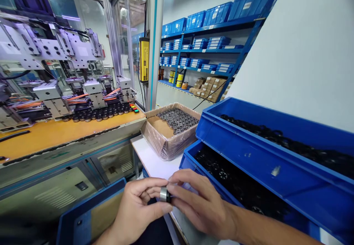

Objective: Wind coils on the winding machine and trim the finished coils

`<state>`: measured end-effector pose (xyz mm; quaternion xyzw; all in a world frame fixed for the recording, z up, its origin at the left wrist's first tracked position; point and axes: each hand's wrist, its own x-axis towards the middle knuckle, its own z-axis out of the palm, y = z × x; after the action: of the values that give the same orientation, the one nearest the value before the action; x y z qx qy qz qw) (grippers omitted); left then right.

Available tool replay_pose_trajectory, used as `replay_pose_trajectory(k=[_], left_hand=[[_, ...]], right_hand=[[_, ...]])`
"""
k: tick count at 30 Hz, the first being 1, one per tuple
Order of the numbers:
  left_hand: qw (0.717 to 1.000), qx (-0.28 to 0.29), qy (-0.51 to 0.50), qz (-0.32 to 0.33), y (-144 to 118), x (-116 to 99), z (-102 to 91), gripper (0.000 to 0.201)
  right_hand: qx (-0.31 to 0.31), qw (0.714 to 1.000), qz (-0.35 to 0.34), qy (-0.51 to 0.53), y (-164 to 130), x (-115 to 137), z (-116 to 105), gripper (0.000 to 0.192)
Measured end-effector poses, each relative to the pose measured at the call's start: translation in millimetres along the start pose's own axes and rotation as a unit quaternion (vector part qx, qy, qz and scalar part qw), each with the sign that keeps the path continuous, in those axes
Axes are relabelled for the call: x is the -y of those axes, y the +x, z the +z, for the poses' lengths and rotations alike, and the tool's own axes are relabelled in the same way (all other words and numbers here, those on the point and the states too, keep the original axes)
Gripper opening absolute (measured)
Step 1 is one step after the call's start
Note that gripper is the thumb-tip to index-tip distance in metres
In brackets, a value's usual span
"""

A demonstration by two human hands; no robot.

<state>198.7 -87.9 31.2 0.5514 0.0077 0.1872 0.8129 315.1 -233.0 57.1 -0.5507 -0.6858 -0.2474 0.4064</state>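
Both my hands meet low in the middle of the head view, above the edge of a white table (151, 160). A small round metal and black part (165, 194) is pinched between them. My left hand (138, 206) holds it with thumb and fingers from the left. From the right, my right hand (200, 202) closes its fingertips on the same part. Just right of my hands stands a blue bin (190, 153) full of black round parts.
A second blue bin (276, 125) of black rings is stacked behind and right. A plastic-lined cardboard box (166, 142) holds dark round parts. At left stands a machine with an orange deck (55, 132) and a row of fixtures. Blue shelving (210, 49) stands behind. An open blue bin (91, 208) lies lower left.
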Motion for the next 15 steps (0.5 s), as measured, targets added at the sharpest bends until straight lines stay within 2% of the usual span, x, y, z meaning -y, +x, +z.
replay_pose_trajectory(k=[15], left_hand=[[1.0,-0.014,0.006,0.005,-2.5,-2.8,0.6,0.04]], right_hand=[[-0.008,1.0,-0.014,0.011,-2.2,-0.9,2.7,0.024]])
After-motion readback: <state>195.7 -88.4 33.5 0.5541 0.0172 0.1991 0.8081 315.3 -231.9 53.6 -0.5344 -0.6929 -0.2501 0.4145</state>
